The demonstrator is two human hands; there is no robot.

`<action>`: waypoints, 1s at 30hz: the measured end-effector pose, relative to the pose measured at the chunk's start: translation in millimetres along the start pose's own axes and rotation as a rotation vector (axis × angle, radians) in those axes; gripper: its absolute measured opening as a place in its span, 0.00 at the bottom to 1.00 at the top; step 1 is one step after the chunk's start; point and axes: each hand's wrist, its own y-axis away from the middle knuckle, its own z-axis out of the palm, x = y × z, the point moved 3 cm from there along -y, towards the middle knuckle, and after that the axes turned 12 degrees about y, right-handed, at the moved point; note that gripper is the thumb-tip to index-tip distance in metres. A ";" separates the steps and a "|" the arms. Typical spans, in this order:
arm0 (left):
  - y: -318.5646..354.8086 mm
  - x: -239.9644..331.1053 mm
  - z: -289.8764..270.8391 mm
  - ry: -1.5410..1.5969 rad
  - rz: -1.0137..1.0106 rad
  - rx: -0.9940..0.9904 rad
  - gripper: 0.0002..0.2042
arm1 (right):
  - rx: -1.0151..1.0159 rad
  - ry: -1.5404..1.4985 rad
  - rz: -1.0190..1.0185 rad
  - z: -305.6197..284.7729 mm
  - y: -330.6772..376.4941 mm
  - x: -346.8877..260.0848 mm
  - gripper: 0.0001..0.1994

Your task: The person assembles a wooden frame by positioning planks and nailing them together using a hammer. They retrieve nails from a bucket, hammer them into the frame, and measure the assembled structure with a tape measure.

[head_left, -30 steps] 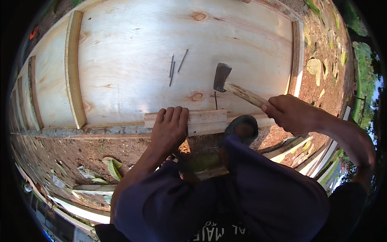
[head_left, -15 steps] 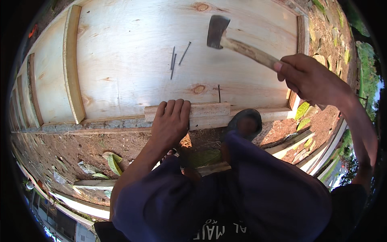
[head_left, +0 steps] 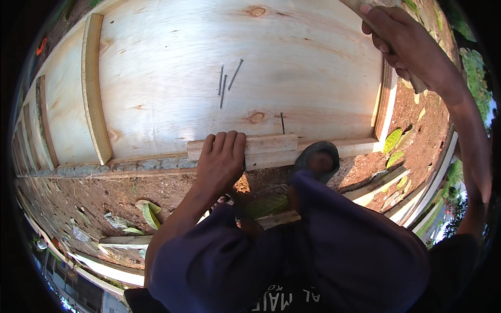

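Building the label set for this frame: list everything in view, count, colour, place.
plywood panel: 1, pale, fills upper frame
wood block: 1, pale, at panel's near edge
upright nail: 1, dark, standing by the block
loose nails: 3, grey, lying mid-panel
battens: several, pale, panel's left side
leaves: several, green, on red soil
hammer handle: 1, wooden, upper right, head out of frame
sandal: 1, dark, under the block
left hand: pressing on block
right hand: gripping hammer handle, raised
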 end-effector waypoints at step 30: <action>-2.4 -5.4 3.5 0.005 -0.006 -0.004 0.19 | -0.341 0.199 0.073 70.9 43.5 14.6 0.22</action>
